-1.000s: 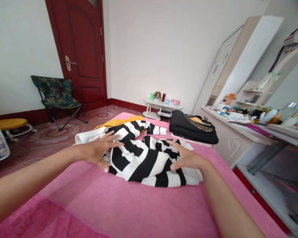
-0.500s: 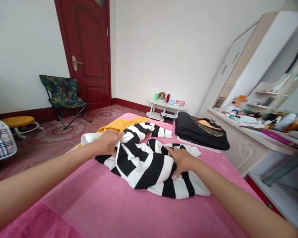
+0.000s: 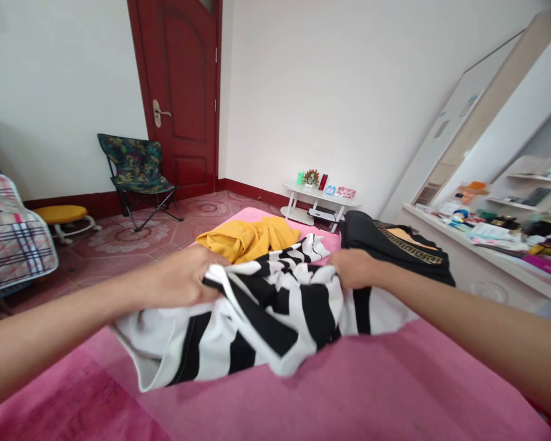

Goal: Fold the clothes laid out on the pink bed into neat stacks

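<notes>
A black-and-white striped shirt (image 3: 314, 306) is bunched and stretched between my two hands above the pink bedspread (image 3: 349, 392). My left hand (image 3: 190, 278) is closed around its fabric at the left, where a white-edged opening hangs down. At the right, my right hand (image 3: 356, 267) grips another part of the cloth, its fingers partly hidden. The part between the hands is gathered in folds, and one striped end lies on the bed beyond. Behind it lies a crumpled yellow garment (image 3: 248, 236).
Folded black clothing (image 3: 395, 245) with a gold pattern lies at the bed's far right. A white dresser (image 3: 468, 239) holding bottles and papers stands on the right. On the floor are a camouflage folding chair (image 3: 138, 165), a yellow stool (image 3: 62, 214) and a small white table (image 3: 321, 195).
The shirt, spread on the bed before, is now gathered and lifted between both hands. My right hand, previously lying on it, has closed on the fabric. The view has turned slightly left.
</notes>
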### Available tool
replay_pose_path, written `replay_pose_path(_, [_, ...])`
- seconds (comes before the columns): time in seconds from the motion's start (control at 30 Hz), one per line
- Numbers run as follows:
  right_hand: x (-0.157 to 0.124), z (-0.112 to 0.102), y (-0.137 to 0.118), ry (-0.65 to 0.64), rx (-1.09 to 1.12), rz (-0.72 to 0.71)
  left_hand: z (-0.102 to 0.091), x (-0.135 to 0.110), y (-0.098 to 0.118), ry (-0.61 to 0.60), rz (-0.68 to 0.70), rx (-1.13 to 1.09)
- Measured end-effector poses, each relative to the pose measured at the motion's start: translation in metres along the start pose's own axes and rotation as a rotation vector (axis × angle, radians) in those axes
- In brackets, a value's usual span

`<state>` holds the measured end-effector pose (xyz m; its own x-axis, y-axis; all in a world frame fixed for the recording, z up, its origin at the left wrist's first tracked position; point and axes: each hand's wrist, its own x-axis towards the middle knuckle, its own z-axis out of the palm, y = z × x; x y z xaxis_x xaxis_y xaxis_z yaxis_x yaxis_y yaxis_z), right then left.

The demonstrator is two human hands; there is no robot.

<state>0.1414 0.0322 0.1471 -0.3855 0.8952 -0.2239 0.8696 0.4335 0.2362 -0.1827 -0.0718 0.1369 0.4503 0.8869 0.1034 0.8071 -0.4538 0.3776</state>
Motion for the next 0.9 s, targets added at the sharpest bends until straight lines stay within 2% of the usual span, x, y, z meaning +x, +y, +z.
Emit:
replay_pose_path(0.07, [0.03, -0.028, 0.008, 0.319, -0.013, 0.105, -0.015, 0.01, -0.027, 0.165, -0.176, -0.032])
replay_pose_path(0.13, [0.058, -0.043, 0.008, 0.684, -0.003, 0.163, -0.019, 0.023, -0.054, 0.421, -0.336, 0.071])
replay_pose_path(0.2, [0.081, -0.041, -0.001, 0.917, 0.065, 0.194, -0.012, 0.035, -0.075, 0.585, -0.349, 0.224])
replay_pose_path(0.23, [0.091, -0.033, -0.009, 0.956, 0.12, 0.214, -0.004, 0.04, -0.083, 0.59, -0.302, 0.29])
replay_pose_path(0.3, [0.109, -0.006, -0.028, 0.893, 0.238, 0.248, 0.018, 0.047, -0.093, 0.462, -0.181, 0.37])
replay_pose_path(0.33, [0.116, 0.011, -0.036, 0.812, 0.293, 0.258, 0.032, 0.049, -0.096, 0.37, -0.144, 0.387])
replay_pose_path(0.4, [0.127, 0.049, -0.049, 0.57, 0.391, 0.258, 0.06, 0.051, -0.101, 0.236, -0.133, 0.412])
replay_pose_path(0.47, [0.133, 0.082, -0.053, 0.332, 0.456, 0.239, 0.083, 0.051, -0.104, 0.215, -0.165, 0.44])
replay_pose_path(0.53, [0.136, 0.105, -0.049, 0.212, 0.482, 0.206, 0.092, 0.051, -0.106, 0.233, -0.188, 0.45])
replay_pose_path(0.6, [0.136, 0.117, -0.042, 0.239, 0.501, 0.165, 0.086, 0.052, -0.105, 0.212, -0.19, 0.411])
replay_pose_path(0.7, [0.134, 0.122, -0.033, 0.381, 0.599, 0.174, 0.057, 0.062, -0.104, 0.16, -0.171, 0.262])
replay_pose_path(0.73, [0.134, 0.123, -0.031, 0.434, 0.633, 0.2, 0.046, 0.068, -0.104, 0.176, -0.172, 0.221])
replay_pose_path(0.8, [0.134, 0.125, -0.03, 0.515, 0.68, 0.259, 0.028, 0.085, -0.107, 0.286, -0.177, 0.208])
replay_pose_path(0.87, [0.134, 0.127, -0.032, 0.557, 0.701, 0.313, 0.023, 0.104, -0.114, 0.395, -0.186, 0.254])
replay_pose_path(0.9, [0.135, 0.127, -0.034, 0.561, 0.705, 0.345, 0.025, 0.113, -0.119, 0.388, -0.193, 0.254])
